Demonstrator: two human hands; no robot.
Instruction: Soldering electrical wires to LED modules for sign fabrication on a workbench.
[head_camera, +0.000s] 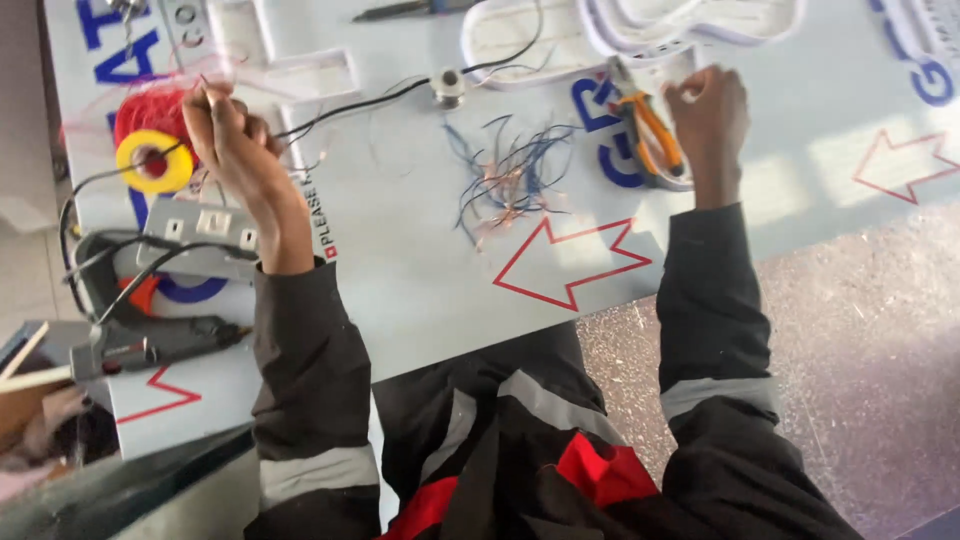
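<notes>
My left hand (232, 135) is raised over the white printed board (420, 260), fingers pinched on a thin wire near a spool of red wire (150, 125) with a yellow core. My right hand (710, 115) rests closed at the edge of a white channel letter (520, 50), right beside orange-handled pliers (652, 135). It seems to pinch something small, but I cannot make out what. A bundle of blue and copper wire offcuts (505, 180) lies between my hands. Both arms wear dark sleeves with grey bands.
A white power strip (205, 228) lies left of my left arm. A grey glue gun (150, 345) with black cable sits at the lower left. A small metal solder reel (448, 85) and black cable lie up the board. Speckled floor shows at right.
</notes>
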